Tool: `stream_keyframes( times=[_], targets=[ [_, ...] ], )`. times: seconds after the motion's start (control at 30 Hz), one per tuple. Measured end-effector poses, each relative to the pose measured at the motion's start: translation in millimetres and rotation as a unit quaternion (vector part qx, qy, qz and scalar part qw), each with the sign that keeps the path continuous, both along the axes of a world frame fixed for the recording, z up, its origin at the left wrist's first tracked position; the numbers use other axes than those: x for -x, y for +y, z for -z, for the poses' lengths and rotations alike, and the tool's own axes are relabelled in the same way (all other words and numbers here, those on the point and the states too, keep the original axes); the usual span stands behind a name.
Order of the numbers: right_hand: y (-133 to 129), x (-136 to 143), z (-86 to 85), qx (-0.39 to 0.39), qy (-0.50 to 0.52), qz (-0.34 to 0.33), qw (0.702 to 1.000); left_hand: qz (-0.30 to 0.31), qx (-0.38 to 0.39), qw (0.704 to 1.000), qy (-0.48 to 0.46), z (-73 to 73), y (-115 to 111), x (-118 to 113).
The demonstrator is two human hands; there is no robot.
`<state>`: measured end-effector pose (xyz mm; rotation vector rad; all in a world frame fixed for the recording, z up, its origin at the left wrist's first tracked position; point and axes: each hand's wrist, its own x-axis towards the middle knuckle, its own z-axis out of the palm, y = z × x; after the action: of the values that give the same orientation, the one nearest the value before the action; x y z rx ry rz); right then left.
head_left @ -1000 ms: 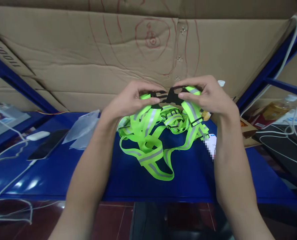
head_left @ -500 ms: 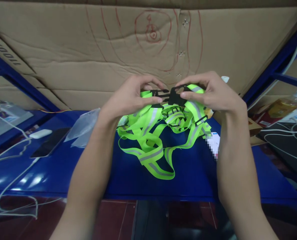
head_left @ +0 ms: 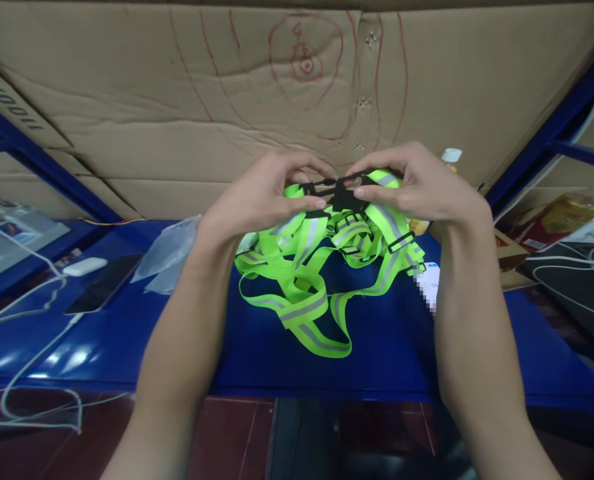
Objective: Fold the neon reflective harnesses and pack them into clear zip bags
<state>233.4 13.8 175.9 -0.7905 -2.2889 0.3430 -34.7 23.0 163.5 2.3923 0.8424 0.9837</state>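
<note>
Neon-green straps with grey reflective stripes [head_left: 304, 311] lie in a tangled heap on the blue shelf [head_left: 377, 353]. Above the heap, my left hand [head_left: 271, 190] pinches the black pronged buckle half [head_left: 315, 189] between thumb and fingers. My right hand [head_left: 409, 183] grips the black socket half of the buckle [head_left: 345, 195], with a green strap running down from it. The prongs meet the mouth of the socket, and part of their length still shows. Smaller black slider buckles sit on the straps.
At the left are a clear plastic bag [head_left: 169, 257], a dark phone [head_left: 104, 285], a white mouse-like object [head_left: 85, 267] and white cables. A white card [head_left: 428, 283], a bottle [head_left: 449, 159] and a cardboard box [head_left: 514, 260] are at the right. Cardboard [head_left: 177, 80] stands behind.
The two buckle halves have come closer together, the right hand moving slightly left and the prongs reaching further toward the socket. The view has shifted slightly.
</note>
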Motion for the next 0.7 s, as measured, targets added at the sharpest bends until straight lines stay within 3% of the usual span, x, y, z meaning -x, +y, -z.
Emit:
stream_keyframes(
  times=[0.2, 0.47, 0.7],
  targets=[
    [-2, -1, -1.3, 0.007, 0.012, 0.001, 1.0, -0.04, -0.046, 0.997, 0.05, -6.6, -7, 2],
    [0, 18, 4.8, 0.022, -0.022, -0.015, 0.999, 0.007, -0.041, 0.996, 0.085, 1.9, -5, -6],
    [-10, 21, -1.9, -0.113, 0.022, 0.095, 0.989, -0.051, 0.042, 0.996, -0.068, 11.9, 19, 7]
  ],
)
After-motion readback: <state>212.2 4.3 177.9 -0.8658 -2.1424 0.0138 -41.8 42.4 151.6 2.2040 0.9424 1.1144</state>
